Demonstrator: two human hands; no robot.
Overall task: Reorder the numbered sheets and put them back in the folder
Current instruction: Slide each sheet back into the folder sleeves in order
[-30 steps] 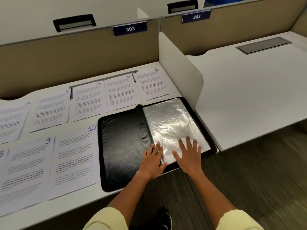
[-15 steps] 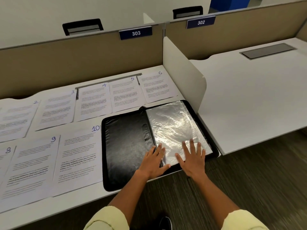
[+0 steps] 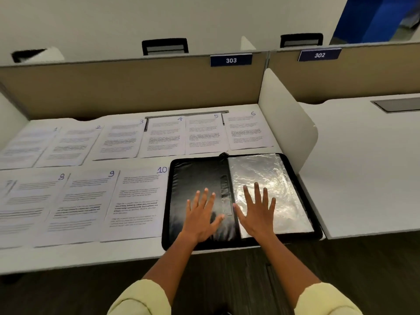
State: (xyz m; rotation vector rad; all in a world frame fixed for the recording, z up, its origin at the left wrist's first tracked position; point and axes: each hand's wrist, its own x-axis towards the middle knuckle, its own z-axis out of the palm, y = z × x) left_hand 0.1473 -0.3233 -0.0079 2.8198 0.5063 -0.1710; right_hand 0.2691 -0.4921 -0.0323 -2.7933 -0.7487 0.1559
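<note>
The folder (image 3: 241,198) lies open at the bench's (image 3: 136,255) front right corner, black, with a zip edge all round. Its left half is a dark inner cover; its right half is a stack of shiny, crinkled clear sleeves (image 3: 270,192). The left hand (image 3: 201,214) lies flat on the dark half, fingers spread and straight, grasping nothing. The right hand (image 3: 256,210) lies flat on the sleeves the same way, released.

Numbered sheets (image 3: 134,201) cover the bench to the left and behind: 1 to 6 in the back row, 7 to 10 in the front row, 10 just beside the folder. A white divider (image 3: 286,123) stands along the folder's right edge. Behind runs a tan partition (image 3: 127,87) with labels 303 (image 3: 231,60) and 302 (image 3: 319,55).
</note>
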